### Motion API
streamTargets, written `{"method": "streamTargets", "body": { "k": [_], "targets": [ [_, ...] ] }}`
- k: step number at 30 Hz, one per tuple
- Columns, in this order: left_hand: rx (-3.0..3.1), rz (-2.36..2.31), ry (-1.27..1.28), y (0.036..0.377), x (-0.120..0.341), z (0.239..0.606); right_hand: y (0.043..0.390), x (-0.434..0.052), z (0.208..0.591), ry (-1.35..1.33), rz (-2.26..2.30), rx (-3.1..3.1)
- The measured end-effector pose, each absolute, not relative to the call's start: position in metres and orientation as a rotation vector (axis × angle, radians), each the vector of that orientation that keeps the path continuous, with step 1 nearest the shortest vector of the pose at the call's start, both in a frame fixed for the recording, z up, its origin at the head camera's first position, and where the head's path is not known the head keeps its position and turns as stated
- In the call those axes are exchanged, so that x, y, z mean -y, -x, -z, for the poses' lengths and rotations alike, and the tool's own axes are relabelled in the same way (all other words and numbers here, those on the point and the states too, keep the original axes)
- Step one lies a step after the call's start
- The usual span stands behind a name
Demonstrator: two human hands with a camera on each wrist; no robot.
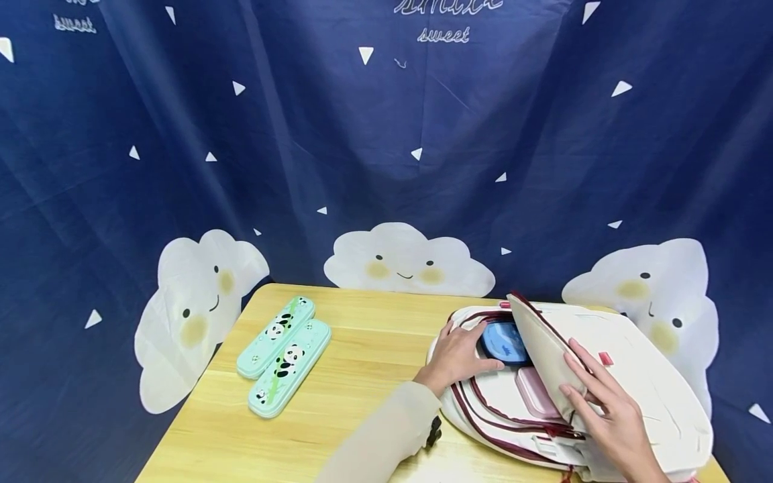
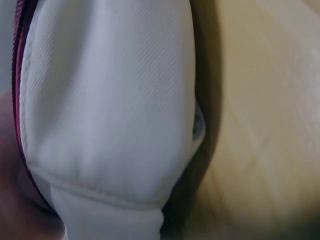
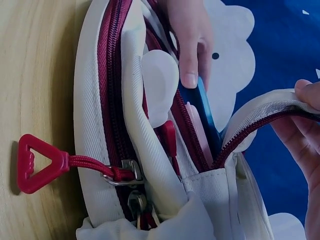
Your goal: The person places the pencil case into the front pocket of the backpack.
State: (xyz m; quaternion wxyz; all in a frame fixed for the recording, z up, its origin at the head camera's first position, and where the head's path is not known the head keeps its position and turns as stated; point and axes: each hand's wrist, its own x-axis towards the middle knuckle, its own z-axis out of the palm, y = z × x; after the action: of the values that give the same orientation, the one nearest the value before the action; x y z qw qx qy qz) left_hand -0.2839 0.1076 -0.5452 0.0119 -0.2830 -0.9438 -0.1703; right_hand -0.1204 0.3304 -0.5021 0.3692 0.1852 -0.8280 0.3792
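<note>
A cream backpack (image 1: 652, 376) with dark red zips lies on the table, its front pocket unzipped. Inside the pocket sit a blue case (image 1: 504, 342) and a pink case (image 1: 536, 392), which the right wrist view shows as thin blue and pink edges. My left hand (image 1: 459, 355) grips the blue case at its left side, thumb and forefinger spread along it. The pocket flap (image 1: 543, 355) is held up by my right hand (image 1: 612, 409); thumb and fingers pinch its edge in the right wrist view. Mostly bag fabric (image 2: 110, 100) fills the left wrist view.
Two mint-green panda pencil cases (image 1: 280, 335) lie side by side on the left of the wooden table (image 1: 374, 349). A red triangular zip pull (image 3: 42, 162) hangs off the backpack. Behind the table hangs a dark blue curtain (image 1: 374, 134) with clouds.
</note>
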Motion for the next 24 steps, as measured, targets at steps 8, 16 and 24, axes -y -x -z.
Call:
{"method": "streamTargets", "body": {
  "k": [8,16,24],
  "targets": [
    [2.94,0.376,0.831,0.279,-0.116,0.545,0.122,-0.336,0.508,-0.476,-0.971,2.121],
    [2.934,0.275,0.731,0.276,-0.124,0.545,0.123,-0.345,0.516,-0.435,-0.996,2.186],
    [2.941,0.177,0.667,0.275,-0.133,0.546,0.121,-0.344,0.513,-0.413,-1.008,2.217]
  ]
}}
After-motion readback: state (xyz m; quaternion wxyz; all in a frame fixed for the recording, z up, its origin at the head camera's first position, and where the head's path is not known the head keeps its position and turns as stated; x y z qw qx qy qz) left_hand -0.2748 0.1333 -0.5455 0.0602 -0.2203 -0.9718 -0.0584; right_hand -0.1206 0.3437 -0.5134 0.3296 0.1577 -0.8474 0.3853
